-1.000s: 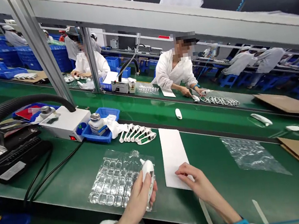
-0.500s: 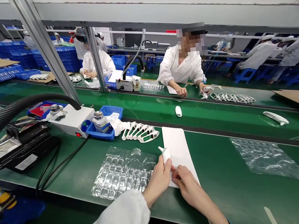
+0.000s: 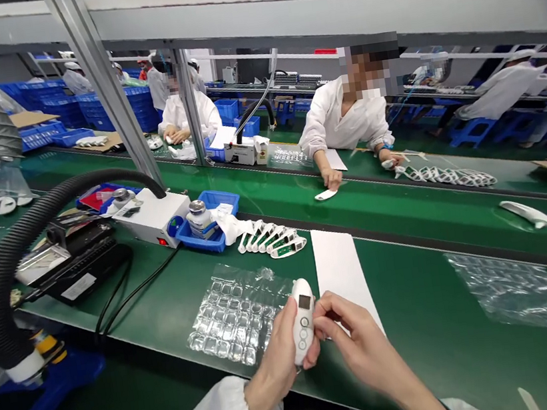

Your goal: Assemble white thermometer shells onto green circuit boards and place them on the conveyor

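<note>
A white handheld device (image 3: 303, 325) with a small dark screen and round buttons is held upright in my left hand (image 3: 279, 355), its front towards me. My right hand (image 3: 354, 335) is closed in a pinch at the device's right edge; whatever lies between its fingertips is too small to make out. Behind my hands lies a white sheet (image 3: 341, 256). To their left is a clear plastic sheet (image 3: 232, 311) with rows of square pockets. Beyond it, several white half-shells with green circuit boards (image 3: 270, 239) lie in an overlapping row.
A blue tray (image 3: 212, 236) holds a metal-topped bottle. Beside it stand a white box (image 3: 151, 214) and a black hose (image 3: 42, 208). Clear film (image 3: 521, 287) lies at right. Across the green belt (image 3: 406, 214), a person's hand (image 3: 331, 178) touches a white part.
The device in my left hand has turned, so its screen and buttons now show. The person opposite has reached onto the belt and touches the white part there. The view has shifted slightly.
</note>
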`<state>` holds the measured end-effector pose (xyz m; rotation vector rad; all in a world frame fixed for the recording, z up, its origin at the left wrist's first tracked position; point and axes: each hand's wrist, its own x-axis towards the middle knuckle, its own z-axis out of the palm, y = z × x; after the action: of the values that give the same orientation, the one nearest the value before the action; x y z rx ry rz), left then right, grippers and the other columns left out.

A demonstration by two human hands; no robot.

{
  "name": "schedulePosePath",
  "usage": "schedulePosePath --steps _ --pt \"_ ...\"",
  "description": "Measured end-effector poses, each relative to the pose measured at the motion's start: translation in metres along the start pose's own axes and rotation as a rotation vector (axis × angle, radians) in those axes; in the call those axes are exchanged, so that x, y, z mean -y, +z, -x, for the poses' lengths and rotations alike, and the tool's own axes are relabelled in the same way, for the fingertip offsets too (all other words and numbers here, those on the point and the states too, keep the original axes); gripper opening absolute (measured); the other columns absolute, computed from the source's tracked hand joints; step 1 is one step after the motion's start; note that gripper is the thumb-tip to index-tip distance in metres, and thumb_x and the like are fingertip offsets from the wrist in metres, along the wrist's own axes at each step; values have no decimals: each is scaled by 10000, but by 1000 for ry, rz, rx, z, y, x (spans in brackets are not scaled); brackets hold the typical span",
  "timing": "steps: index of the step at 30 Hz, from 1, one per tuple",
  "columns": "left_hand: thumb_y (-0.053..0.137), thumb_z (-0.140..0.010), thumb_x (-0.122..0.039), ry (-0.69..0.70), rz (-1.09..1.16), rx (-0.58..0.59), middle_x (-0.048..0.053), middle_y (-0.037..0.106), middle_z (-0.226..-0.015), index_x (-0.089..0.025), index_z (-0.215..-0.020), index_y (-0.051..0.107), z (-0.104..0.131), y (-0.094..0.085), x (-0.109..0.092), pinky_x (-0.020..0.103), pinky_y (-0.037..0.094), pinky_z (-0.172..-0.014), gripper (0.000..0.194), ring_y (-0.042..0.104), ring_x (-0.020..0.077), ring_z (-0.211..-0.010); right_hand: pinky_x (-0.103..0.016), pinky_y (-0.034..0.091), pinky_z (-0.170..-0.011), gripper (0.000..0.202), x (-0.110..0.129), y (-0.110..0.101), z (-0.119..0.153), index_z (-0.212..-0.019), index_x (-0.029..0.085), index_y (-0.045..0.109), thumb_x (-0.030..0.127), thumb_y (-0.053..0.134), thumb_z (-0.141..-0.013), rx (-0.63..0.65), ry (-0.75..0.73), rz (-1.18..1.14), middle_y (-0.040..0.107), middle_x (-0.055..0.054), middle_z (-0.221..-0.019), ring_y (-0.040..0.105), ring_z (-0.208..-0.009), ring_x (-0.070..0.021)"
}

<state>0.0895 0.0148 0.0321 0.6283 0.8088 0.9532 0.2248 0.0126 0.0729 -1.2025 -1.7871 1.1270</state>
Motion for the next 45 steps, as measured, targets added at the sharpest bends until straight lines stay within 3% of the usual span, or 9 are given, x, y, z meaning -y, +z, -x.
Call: schedulePosePath --steps 5,11,26,45 --pt "355 -872 -660 6 49 -85 -32 425 -374 -150 -618 557 12 -13 0 190 218 -337 604 340 65 -310 -275 399 -643 212 3 22 -21 -788 216 471 264 406 -984 2 -19 94 512 13 -765 530 -670 -139" --pt "385 -879 -638 1 95 -96 -33 426 -386 -137 -628 573 19 -22 -6 179 233 -335 591 347 60 -317 -268 402 -610 199 5 32 -28 -795 216 464 260 404 -980 17 0 99 500 12 -763 534 -662 -138" --pt "403 -864 -659 0 116 -97 -40 424 -391 -144 -609 565 19 -30 -2 170 243 -324 596 358 59 -311 -249 421 -529 200 -1 43 -32 -798 211 473 301 435 -972 3 44 -37 476 37 -677 519 -525 -112" --pt "373 -924 -569 13 104 -102 -37 449 -417 -144 -666 567 24 -35 -1 169 247 -326 533 363 61 -325 -258 421 -555 207 3 47 -30 -806 221 466 311 406 -982 8 49 77 493 21 -642 539 -598 -152"
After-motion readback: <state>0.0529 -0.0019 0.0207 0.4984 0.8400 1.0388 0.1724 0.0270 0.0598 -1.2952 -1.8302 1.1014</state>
